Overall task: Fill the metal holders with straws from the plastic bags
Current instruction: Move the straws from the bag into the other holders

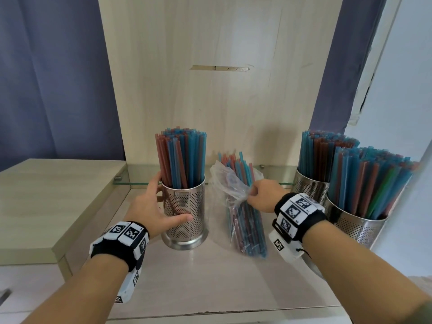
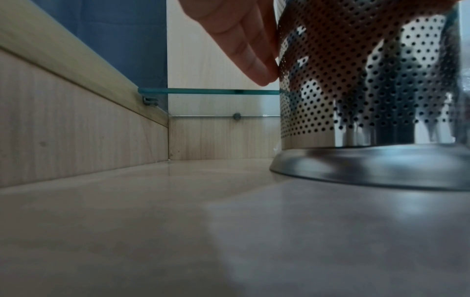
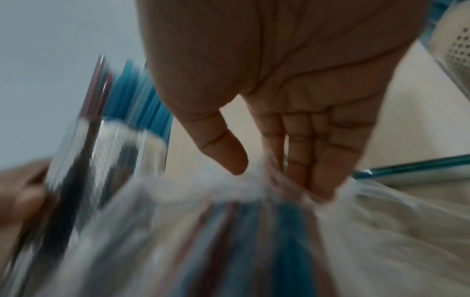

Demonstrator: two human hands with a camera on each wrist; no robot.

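- Your left hand wraps the perforated metal holder: thumb across its near side, fingers curved round the far side and pressed to the mesh. The holder stands upright on the pale shelf and is packed with red and blue straws standing tall above its rim.
- Your right hand pinches the clear plastic bag at its bunched upper part; the wrist view is blurred, but the fingertips and thumb close on the film.
- The bag sits between your two hands, just right of the held holder, and leans away from you. It still carries a bundle of bagged straws, with their tips poking out above your right hand.
- Off to the right of your right wrist stand two more holders, both crammed with straws: the back holder and the near holder, which overlap in the head view.
- A glass ledge runs along the wall beyond your fingers, behind the holders.
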